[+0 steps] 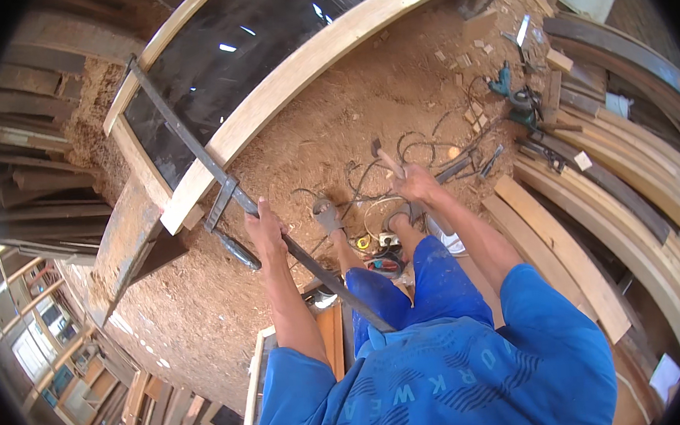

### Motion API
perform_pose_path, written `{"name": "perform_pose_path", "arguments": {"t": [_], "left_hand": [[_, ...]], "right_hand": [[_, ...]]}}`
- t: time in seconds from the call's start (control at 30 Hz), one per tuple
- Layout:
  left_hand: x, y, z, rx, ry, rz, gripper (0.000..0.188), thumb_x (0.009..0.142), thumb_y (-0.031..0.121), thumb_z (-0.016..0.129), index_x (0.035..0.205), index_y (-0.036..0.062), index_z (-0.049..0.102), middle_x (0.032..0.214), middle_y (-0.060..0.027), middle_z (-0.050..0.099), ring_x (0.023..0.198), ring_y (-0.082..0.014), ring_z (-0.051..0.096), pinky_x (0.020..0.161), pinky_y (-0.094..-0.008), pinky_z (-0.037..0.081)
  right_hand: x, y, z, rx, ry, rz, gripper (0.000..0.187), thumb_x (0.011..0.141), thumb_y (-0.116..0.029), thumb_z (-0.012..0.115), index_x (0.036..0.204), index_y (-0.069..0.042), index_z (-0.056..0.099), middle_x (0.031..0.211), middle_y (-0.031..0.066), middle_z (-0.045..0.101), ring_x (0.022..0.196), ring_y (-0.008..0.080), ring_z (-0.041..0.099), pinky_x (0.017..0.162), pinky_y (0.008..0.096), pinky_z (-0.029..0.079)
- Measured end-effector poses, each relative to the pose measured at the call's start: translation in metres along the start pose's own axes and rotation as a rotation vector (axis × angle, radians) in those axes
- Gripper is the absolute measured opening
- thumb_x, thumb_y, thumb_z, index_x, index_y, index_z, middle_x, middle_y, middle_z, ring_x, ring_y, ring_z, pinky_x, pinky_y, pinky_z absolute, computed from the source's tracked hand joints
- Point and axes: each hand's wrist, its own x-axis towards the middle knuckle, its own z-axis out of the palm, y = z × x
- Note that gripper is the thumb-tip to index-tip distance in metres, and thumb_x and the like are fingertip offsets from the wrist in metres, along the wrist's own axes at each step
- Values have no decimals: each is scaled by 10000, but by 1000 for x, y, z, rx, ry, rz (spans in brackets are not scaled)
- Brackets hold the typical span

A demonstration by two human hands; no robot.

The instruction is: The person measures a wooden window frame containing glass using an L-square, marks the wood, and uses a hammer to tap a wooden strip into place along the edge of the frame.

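A long dark bar clamp (181, 127) lies slantwise across one end of a pale wooden frame (289, 79). Its far end reaches the frame's far rail, and its sliding jaw (224, 199) sits just outside the near rail. The clamp's screw handle (238, 251) hangs down beside the bar. My left hand (264, 228) is closed around the bar, on my side of the jaw; the bar's near end comes up to my waist. In my right hand (415, 183) is a hammer (386, 159), gripped by its wooden handle, head pointing away from me over the floor.
Sawdust and offcuts cover the floor (334, 133), with tangled cables by my feet. A teal power tool (521, 102) lies to the right near stacked curved boards (620, 214). Dark planks (51, 191) are piled at left. The frame surrounds a glossy black surface (214, 82).
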Motion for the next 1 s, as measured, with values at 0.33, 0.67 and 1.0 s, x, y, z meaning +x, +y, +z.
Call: {"name": "perform_pose_path", "arguments": {"t": [0.33,0.67,1.0], "left_hand": [[2,2,4,344,183,21,261,994,235,599,852,57,474,556,-11,470,401,-139,469,372,-329,376],[2,-5,4,601,247,128,324,926,278,602,916,-45,616,740,-224,677,682,-342,708,632,-468,527],[-61,20,43,998,406,73,610,895,321,607,1372,-1,406,1178,-325,645,1100,-509,620,958,-552,489]], "right_hand": [[-65,98,-41,-111,-86,4,409,757,-341,737,981,1,725,900,264,708,900,374,712,785,455,547],[-86,126,-53,-380,-199,38,500,745,-440,709,1070,-61,750,1041,255,711,1001,409,686,863,458,544],[-107,148,-114,-266,-71,105,465,764,-398,742,1016,-6,749,1040,265,709,1012,393,694,839,473,541]]}}
